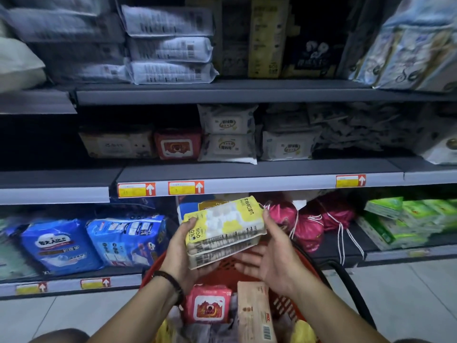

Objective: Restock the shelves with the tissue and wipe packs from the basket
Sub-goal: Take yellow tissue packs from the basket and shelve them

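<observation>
You hold yellow-white pack stack [223,229] dead centre, clear above red basket [151,270] at 6 o'clock. Left hand [183,246] clamps left end, thumb on top, likely to keep both packs together. Right hand [272,258] spread palm-up beneath, thumb bracing right end. Middle shelf [259,184] at 12 o'clock looks the likely target.

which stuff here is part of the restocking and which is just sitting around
In the job: yellow-and-white wipe packs between left hand and right hand; red plastic basket; red wipe pack in it; grey metal middle shelf.
Just there: blue nappy packs; pink drawstring bags.
</observation>
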Tool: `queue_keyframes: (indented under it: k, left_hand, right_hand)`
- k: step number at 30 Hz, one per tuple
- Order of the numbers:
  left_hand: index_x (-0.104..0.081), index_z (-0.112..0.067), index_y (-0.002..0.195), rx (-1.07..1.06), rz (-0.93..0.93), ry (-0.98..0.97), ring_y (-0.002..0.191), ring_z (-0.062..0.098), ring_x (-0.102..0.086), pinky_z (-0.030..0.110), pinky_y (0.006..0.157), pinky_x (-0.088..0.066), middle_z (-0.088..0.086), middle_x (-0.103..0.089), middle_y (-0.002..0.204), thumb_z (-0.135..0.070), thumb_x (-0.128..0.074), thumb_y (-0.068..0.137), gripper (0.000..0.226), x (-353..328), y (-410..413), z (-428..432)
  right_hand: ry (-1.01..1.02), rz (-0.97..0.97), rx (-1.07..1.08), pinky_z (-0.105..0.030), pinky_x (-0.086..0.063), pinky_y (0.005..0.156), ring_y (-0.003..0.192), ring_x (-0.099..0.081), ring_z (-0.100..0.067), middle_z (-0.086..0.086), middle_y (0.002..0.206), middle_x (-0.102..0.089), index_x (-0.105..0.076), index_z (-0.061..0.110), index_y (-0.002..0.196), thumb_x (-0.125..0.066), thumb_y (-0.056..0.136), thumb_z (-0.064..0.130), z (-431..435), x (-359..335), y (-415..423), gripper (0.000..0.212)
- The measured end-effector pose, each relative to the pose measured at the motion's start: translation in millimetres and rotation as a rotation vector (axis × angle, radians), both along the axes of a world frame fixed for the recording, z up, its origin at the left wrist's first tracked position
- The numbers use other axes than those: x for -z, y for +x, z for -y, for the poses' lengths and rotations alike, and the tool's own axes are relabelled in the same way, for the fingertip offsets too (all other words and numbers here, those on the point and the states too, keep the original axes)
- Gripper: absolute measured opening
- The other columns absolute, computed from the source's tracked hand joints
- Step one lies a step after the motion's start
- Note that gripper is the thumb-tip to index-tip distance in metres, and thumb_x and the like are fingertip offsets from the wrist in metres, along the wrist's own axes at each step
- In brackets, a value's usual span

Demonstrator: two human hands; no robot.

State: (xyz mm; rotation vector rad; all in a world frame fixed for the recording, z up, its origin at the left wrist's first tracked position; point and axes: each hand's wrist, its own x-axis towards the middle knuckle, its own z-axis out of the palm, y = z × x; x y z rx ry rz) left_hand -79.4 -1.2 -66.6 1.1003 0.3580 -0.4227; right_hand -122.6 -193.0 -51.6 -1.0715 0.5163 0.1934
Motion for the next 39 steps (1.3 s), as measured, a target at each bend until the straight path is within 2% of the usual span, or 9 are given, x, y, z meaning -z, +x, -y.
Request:
queue_keyframes:
  k: [5, 11, 14, 17, 24, 30, 34, 37, 39]
  left_hand:
    - [-0.07, -0.013, 0.115, 0.042, 0.085, -0.072, 0.09, 0.035, -0.074, 0.044, 0.09, -0.054, 0.022, -0.077, 0.113, -0.045, -0.063, 0.091, 0.041, -11, -5, 11]
    - [-0.069, -0.008, 0.127, 0.179, 0.084, 0.0, 0.101, 0.037, -0.072, 0.049, 0.099, -0.051, 0.022, -0.075, 0.119, -0.045, -0.058, 0.09, 0.054, -16, 3, 9]
    - [-0.074, -0.01, 0.12, 0.33, 0.08, 0.097, 0.09, 0.033, -0.072, 0.04, 0.08, -0.054, 0.021, -0.075, 0.116, -0.062, -0.056, 0.087, 0.065, -21, 14, -2]
    - [-0.082, -0.018, 0.104, 0.485, 0.098, 0.088, 0.085, 0.029, -0.075, 0.032, 0.069, -0.059, 0.017, -0.078, 0.109, -0.05, -0.069, 0.089, 0.038, -23, 11, 0]
    - [-0.074, -0.007, 0.125, 0.423, 0.011, -0.107, 0.113, 0.037, -0.068, 0.054, 0.113, -0.043, 0.023, -0.07, 0.131, -0.034, -0.072, 0.087, 0.048, -13, 3, 13]
    - [-0.061, -0.027, 0.141, 0.45, 0.221, -0.003, 0.112, 0.036, -0.073, 0.049, 0.098, -0.054, 0.016, -0.074, 0.126, -0.033, -0.072, 0.09, 0.052, -18, 6, 23]
    - [-0.052, -0.042, 0.147, 0.362, 0.484, 0.219, 0.114, 0.03, -0.073, 0.046, 0.095, -0.058, 0.01, -0.076, 0.12, 0.001, -0.069, 0.091, 0.072, -17, 18, 17]
    - [-0.055, -0.032, 0.138, 0.31, 0.43, 0.166, 0.109, 0.024, -0.075, 0.055, 0.097, -0.057, 0.009, -0.075, 0.125, -0.023, -0.07, 0.088, 0.053, -18, 14, 26]
    - [-0.048, -0.024, 0.134, 0.261, 0.358, 0.06, 0.11, 0.027, -0.075, 0.059, 0.097, -0.057, 0.008, -0.074, 0.126, -0.039, -0.083, 0.077, 0.068, -15, 7, 36]
  right_hand:
    - [-0.031, 0.128, 0.076, -0.05, -0.061, 0.097, 0.108, -0.076, -0.034, -0.006, 0.114, -0.081, -0.068, 0.021, 0.128, -0.084, 0.061, 0.065, -15, 9, 2, 0.082]
    - [-0.092, 0.099, 0.196, -0.051, -0.065, 0.085, 0.105, -0.077, -0.034, -0.007, 0.11, -0.081, -0.071, 0.023, 0.119, -0.089, 0.075, 0.045, -4, 9, 10, 0.053]
    - [-0.144, 0.118, 0.179, -0.045, -0.065, 0.074, 0.107, -0.076, -0.033, -0.006, 0.114, -0.08, -0.073, 0.025, 0.118, -0.088, 0.074, 0.043, 8, -1, 15, 0.049]
    - [-0.179, 0.147, 0.112, -0.049, -0.064, 0.084, 0.104, -0.077, -0.031, -0.005, 0.11, -0.081, -0.075, 0.024, 0.116, -0.086, 0.076, 0.05, 10, -11, 14, 0.049]
    - [-0.132, 0.167, 0.037, -0.057, -0.044, 0.115, 0.122, -0.071, -0.032, -0.007, 0.126, -0.077, -0.075, 0.022, 0.127, -0.076, 0.065, 0.083, 3, -15, 11, 0.087]
    - [0.05, 0.156, -0.154, -0.05, -0.064, 0.08, 0.096, -0.078, -0.041, -0.025, 0.116, -0.077, -0.072, 0.005, 0.125, -0.085, 0.074, 0.017, -3, -5, 3, 0.054]
    - [-0.235, 0.202, -0.08, -0.045, -0.065, 0.076, 0.098, -0.079, -0.034, -0.011, 0.11, -0.081, -0.067, 0.014, 0.132, -0.087, 0.076, 0.001, 1, -3, 8, 0.06]
    - [-0.573, 0.266, -0.127, -0.023, -0.063, 0.07, 0.091, -0.08, -0.01, 0.01, 0.106, -0.082, -0.058, 0.03, 0.141, -0.094, 0.074, 0.011, 1, -13, 7, 0.078]
    - [-0.762, 0.34, -0.211, -0.03, -0.064, 0.084, 0.101, -0.077, -0.006, 0.014, 0.122, -0.076, -0.035, 0.053, 0.155, -0.101, 0.063, 0.034, -2, -20, 7, 0.115]
